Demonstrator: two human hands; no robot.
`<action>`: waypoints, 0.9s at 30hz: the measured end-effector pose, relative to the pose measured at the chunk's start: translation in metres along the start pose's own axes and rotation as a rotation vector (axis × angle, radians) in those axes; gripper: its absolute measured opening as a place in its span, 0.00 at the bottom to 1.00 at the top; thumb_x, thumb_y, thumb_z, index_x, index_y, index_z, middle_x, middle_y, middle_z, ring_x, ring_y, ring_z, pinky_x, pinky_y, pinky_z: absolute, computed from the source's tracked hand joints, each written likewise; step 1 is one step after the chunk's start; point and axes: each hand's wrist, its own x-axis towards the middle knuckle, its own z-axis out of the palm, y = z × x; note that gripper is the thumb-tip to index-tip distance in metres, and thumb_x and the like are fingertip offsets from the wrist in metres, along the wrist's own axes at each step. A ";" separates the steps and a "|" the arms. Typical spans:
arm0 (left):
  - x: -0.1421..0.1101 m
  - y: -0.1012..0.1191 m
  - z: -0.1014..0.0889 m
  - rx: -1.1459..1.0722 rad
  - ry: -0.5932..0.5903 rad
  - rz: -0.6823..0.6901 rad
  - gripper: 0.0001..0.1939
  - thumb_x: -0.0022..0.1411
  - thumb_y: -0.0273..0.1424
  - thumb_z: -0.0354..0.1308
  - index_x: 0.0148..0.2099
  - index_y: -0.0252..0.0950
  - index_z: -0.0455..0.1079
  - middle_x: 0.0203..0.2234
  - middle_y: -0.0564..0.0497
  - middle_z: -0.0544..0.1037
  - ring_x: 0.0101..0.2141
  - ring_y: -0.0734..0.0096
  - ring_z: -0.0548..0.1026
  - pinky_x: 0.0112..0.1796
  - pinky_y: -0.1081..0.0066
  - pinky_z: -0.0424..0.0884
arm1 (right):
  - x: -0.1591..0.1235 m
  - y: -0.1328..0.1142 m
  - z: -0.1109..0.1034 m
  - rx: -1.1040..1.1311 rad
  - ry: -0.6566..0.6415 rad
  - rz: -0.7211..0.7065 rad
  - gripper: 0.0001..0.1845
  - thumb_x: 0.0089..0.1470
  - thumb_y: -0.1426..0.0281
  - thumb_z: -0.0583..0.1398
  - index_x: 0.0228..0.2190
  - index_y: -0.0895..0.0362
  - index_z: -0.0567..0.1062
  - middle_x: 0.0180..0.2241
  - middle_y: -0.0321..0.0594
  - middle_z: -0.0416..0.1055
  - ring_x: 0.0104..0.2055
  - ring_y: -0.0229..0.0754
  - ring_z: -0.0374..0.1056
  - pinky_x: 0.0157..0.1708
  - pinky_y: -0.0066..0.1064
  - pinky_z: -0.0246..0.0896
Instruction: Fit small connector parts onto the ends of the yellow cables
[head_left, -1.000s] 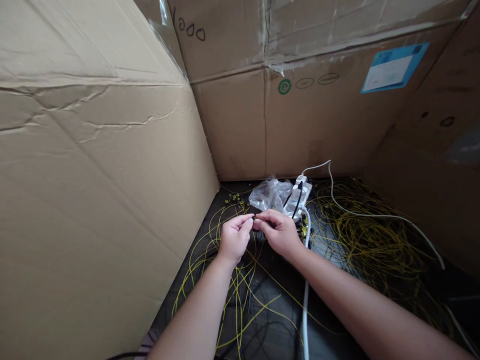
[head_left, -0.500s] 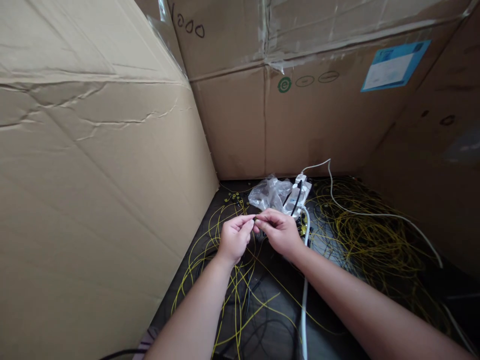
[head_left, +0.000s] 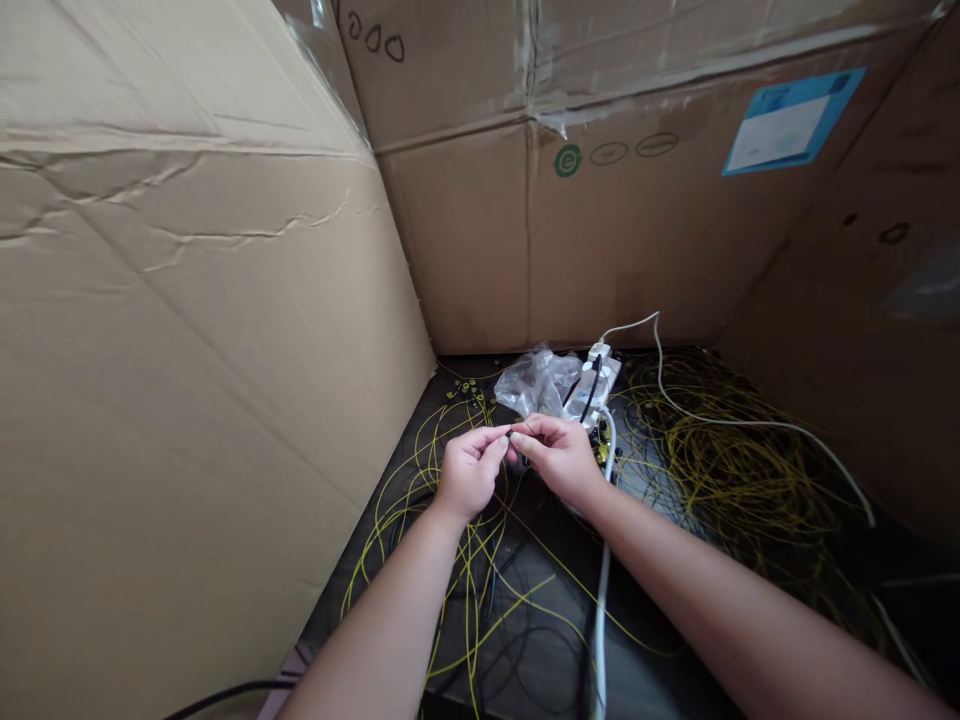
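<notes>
My left hand (head_left: 469,472) and my right hand (head_left: 559,458) meet fingertip to fingertip above a dark table (head_left: 660,670). Both are closed in a pinch on a small dark piece (head_left: 512,434) between them, too small to name. Thin yellow cables (head_left: 457,560) lie tangled under both hands. A crumpled clear plastic bag (head_left: 536,382) lies just beyond my fingers. Beside it sits a white power strip (head_left: 596,380) with a black plug in it.
Cardboard walls stand at the left (head_left: 187,350), back (head_left: 600,220) and right (head_left: 885,330). A big heap of yellow cable (head_left: 735,470) fills the right side. A white cord (head_left: 601,600) runs toward me, another white cord (head_left: 750,422) trails right.
Both hands have stayed pinched together and shifted only slightly up in the picture as the camera tilted. Nothing was let go or picked up.
</notes>
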 end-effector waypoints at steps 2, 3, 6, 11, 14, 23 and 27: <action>0.000 0.002 0.000 0.051 0.000 0.026 0.16 0.56 0.35 0.55 0.44 0.33 0.73 0.24 0.49 0.74 0.19 0.79 0.64 0.22 0.76 0.61 | 0.000 0.002 0.000 0.074 0.007 0.084 0.11 0.44 0.66 0.62 0.20 0.61 0.73 0.19 0.38 0.68 0.18 0.31 0.57 0.18 0.23 0.51; 0.000 0.004 0.000 0.078 0.004 0.051 0.15 0.56 0.34 0.55 0.43 0.33 0.73 0.24 0.48 0.74 0.21 0.77 0.67 0.24 0.75 0.64 | 0.001 0.003 0.000 0.112 0.014 0.129 0.11 0.44 0.65 0.62 0.20 0.62 0.73 0.19 0.38 0.68 0.17 0.29 0.55 0.16 0.22 0.48; 0.000 0.008 -0.001 0.163 0.014 0.141 0.12 0.56 0.32 0.55 0.41 0.34 0.74 0.26 0.47 0.76 0.29 0.70 0.72 0.34 0.69 0.68 | 0.001 0.005 0.000 0.226 0.018 0.247 0.12 0.41 0.64 0.64 0.23 0.62 0.74 0.18 0.38 0.68 0.14 0.27 0.49 0.13 0.21 0.41; 0.000 0.011 -0.002 0.216 0.022 0.169 0.11 0.54 0.32 0.56 0.39 0.35 0.75 0.28 0.46 0.77 0.32 0.66 0.74 0.39 0.67 0.68 | 0.001 0.006 0.000 0.322 -0.004 0.317 0.13 0.38 0.64 0.65 0.23 0.63 0.75 0.17 0.39 0.69 0.13 0.26 0.48 0.12 0.21 0.37; 0.002 0.010 -0.003 0.193 0.011 0.161 0.11 0.54 0.32 0.56 0.38 0.35 0.76 0.27 0.46 0.77 0.32 0.67 0.74 0.38 0.68 0.68 | 0.001 0.006 0.000 0.325 -0.009 0.313 0.13 0.38 0.64 0.65 0.24 0.62 0.75 0.18 0.39 0.69 0.13 0.26 0.48 0.12 0.21 0.38; 0.014 -0.002 -0.005 -0.284 0.144 -0.220 0.26 0.48 0.35 0.60 0.50 0.33 0.65 0.21 0.52 0.72 0.12 0.87 0.54 0.14 0.80 0.45 | 0.005 0.017 0.002 0.408 0.101 0.368 0.17 0.42 0.58 0.63 0.28 0.60 0.72 0.12 0.28 0.57 0.11 0.25 0.40 0.09 0.19 0.35; 0.015 0.000 -0.011 -0.424 0.099 -0.291 0.24 0.46 0.33 0.61 0.48 0.33 0.66 0.23 0.53 0.71 0.13 0.88 0.54 0.15 0.80 0.45 | 0.005 0.018 0.003 0.337 0.109 0.356 0.18 0.42 0.57 0.62 0.26 0.60 0.71 0.11 0.27 0.54 0.11 0.25 0.42 0.09 0.19 0.35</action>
